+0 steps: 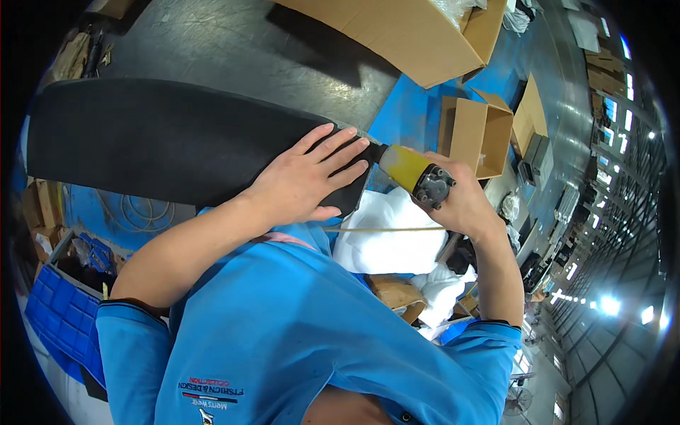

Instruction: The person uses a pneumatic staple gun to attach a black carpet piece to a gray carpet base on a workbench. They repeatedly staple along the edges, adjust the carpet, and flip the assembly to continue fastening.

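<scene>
A long black panel [156, 138] lies across the view, resting against my body. My left hand [308, 177] presses flat on its right end, fingers spread. My right hand [460, 202] grips a yellow-bodied hand tool [414, 172] with a grey metal end, its tip touching the panel's right edge. A thin cord [382, 229] runs from the tool toward my chest.
Open cardboard boxes stand ahead, a large one [411, 35] and a smaller one [476, 134], on a dark and blue floor. White wrapping material [389, 244] lies below the tool. A blue crate [60, 315] sits at lower left.
</scene>
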`<move>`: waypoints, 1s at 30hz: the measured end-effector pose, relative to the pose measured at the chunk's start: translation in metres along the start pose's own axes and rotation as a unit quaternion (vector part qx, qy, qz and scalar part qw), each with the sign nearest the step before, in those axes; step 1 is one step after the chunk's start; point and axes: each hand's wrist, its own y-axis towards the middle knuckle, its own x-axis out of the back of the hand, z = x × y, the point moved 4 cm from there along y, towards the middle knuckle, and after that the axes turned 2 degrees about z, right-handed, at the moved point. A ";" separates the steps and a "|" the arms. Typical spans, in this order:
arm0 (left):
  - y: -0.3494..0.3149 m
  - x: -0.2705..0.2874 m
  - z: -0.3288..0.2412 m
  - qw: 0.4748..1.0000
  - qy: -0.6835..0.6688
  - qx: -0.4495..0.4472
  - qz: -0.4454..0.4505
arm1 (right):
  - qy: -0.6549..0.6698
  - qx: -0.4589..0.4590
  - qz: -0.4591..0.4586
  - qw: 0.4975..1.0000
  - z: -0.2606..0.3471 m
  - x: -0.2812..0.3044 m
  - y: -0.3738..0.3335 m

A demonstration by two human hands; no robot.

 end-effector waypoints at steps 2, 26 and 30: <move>0.000 0.000 -0.001 1.000 0.008 -0.001 0.002 | -0.004 -0.043 0.029 0.999 0.001 0.005 0.002; 0.000 -0.001 0.002 1.000 0.018 -0.004 0.007 | 0.003 -0.151 -0.014 0.988 0.011 0.009 -0.001; 0.001 0.000 0.003 1.000 0.007 -0.014 0.001 | 0.286 -0.206 -0.072 0.933 -0.008 -0.018 -0.045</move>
